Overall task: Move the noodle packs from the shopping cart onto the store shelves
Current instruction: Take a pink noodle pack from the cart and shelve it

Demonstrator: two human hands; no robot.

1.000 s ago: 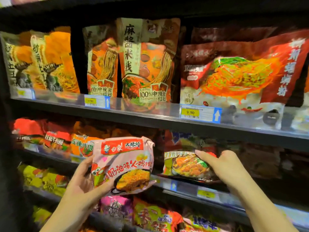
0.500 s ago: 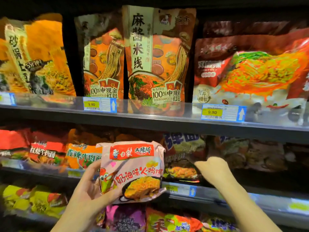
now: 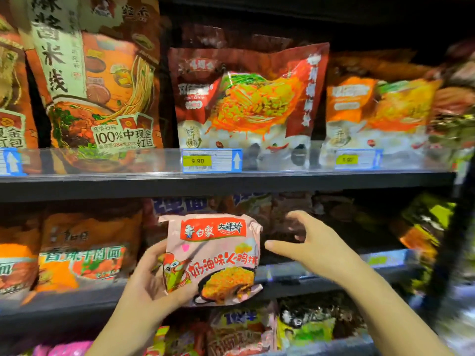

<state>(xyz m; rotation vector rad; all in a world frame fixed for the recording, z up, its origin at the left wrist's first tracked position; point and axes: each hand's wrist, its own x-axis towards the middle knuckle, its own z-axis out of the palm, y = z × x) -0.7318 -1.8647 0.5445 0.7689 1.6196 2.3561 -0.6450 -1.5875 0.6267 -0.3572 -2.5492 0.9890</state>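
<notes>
Two bare forearms rise from below the pink noodle pack (image 3: 212,255), with no sleeve, cuff, watch or band showing on either one up to the frame edge. The left hand (image 3: 151,281) sits at the pack's left edge, the right hand (image 3: 316,249) just to the pack's right; both are ungloved and slender. No rings show on the fingers, and the nails that can be seen look short and plain, though the picture is somewhat blurred.
</notes>
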